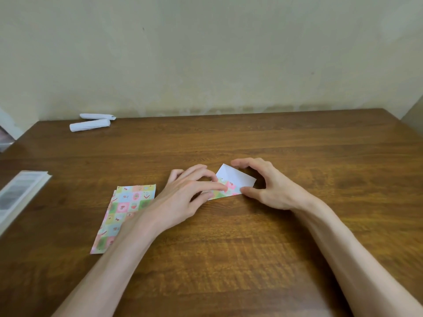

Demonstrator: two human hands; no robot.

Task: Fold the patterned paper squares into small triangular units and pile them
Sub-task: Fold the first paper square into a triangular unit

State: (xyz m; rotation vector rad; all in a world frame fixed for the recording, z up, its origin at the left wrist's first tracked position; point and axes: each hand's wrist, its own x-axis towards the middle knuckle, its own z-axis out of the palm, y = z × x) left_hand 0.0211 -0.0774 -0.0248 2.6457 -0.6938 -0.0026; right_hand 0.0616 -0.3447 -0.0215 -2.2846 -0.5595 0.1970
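Observation:
A small patterned paper piece (237,179) lies on the wooden table (229,236) near its middle, partly folded, with a white flap turned up over the colourful side. My left hand (185,195) presses its fingertips flat on the paper's left part. My right hand (267,181) arches over the right end, thumb touching the paper's near corner and fingers curled above its far edge. A stack of flat patterned sheets (123,209) lies to the left, partly under my left forearm.
Two white rolled paper tubes (91,123) lie at the table's far left by the wall. A flat pale packet or booklet (18,197) sits at the left edge. The wall runs along the table's far side.

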